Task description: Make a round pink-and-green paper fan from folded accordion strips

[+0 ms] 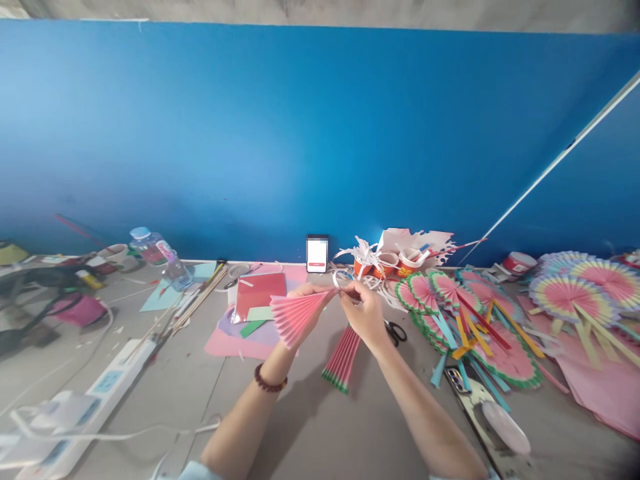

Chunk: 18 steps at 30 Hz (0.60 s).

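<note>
Left hand: fingers closed on pink pleated-paper fan
Right hand: fingertips pinched around curled white strip
Grey tabletop: green-edged pink pleated paper, black-handled scissors

The grey table carries several things — a power strip, black scissors, coloured paper sheets. Paper fans lie at right.

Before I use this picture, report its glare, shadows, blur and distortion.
Head view: pale glare toward the left of the wall; soft shadows on the table, lower middle. Same head view: pink item at left blurred; power strip apparently stretched toward the corner; held fan with readable pleats.
</note>
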Each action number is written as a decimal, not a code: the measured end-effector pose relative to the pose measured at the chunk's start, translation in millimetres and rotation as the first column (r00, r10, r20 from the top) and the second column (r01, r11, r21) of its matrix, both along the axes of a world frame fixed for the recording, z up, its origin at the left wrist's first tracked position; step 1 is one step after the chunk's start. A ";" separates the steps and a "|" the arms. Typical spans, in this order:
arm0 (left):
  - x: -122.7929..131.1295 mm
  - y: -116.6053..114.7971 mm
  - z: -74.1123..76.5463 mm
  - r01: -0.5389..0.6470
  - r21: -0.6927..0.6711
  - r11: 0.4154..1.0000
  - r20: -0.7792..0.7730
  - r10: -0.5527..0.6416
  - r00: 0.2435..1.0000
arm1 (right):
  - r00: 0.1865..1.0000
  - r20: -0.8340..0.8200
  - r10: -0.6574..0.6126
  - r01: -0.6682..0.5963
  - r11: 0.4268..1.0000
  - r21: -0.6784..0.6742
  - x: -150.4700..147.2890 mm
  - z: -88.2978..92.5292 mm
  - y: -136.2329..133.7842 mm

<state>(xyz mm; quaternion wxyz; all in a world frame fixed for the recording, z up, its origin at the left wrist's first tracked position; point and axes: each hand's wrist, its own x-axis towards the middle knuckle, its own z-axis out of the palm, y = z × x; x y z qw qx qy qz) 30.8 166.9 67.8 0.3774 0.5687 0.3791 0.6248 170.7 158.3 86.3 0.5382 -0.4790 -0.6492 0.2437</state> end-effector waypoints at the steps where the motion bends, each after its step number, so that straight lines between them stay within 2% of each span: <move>1: 1.0 -1.5 -0.2 0.024 0.020 0.999 0.014 -0.025 1.000 | 1.000 0.017 -0.015 0.015 1.000 0.018 0.3 -0.8 0.2; 3: 2.7 -3.9 0.8 0.054 0.062 0.997 0.034 -0.057 0.998 | 0.998 0.052 -0.048 0.045 0.998 0.048 0.2 -2.4 -0.1; 8: 3.4 -9.5 8.2 0.031 0.059 0.998 0.000 -0.031 1.000 | 0.994 0.085 -0.062 0.055 0.995 0.081 -1.2 -5.6 0.6; 11: 4.1 -22.9 18.6 0.077 0.058 0.995 -0.039 -0.075 0.996 | 0.991 0.098 -0.095 0.087 0.993 0.081 12.3 -8.2 11.5; 13: 7.1 -34.8 28.0 0.204 0.037 0.978 -0.041 -0.203 0.978 | 0.961 0.065 -0.269 0.261 0.959 0.107 29.5 -9.9 22.9; 14: 9.4 -39.4 32.5 0.241 0.013 0.970 -0.037 -0.240 0.970 | 0.953 0.031 -0.303 0.300 0.951 0.073 38.5 -10.6 28.5; 16: 14.3 -42.7 39.0 0.281 -0.083 0.956 0.032 -0.279 0.960 | 0.979 -0.015 -0.205 0.204 0.978 -0.047 52.0 -11.5 37.2; 18: 18.1 -36.9 40.6 0.269 -0.216 0.939 0.087 -0.256 0.963 | 0.996 0.019 -0.082 0.083 0.990 -0.111 55.1 -13.4 41.6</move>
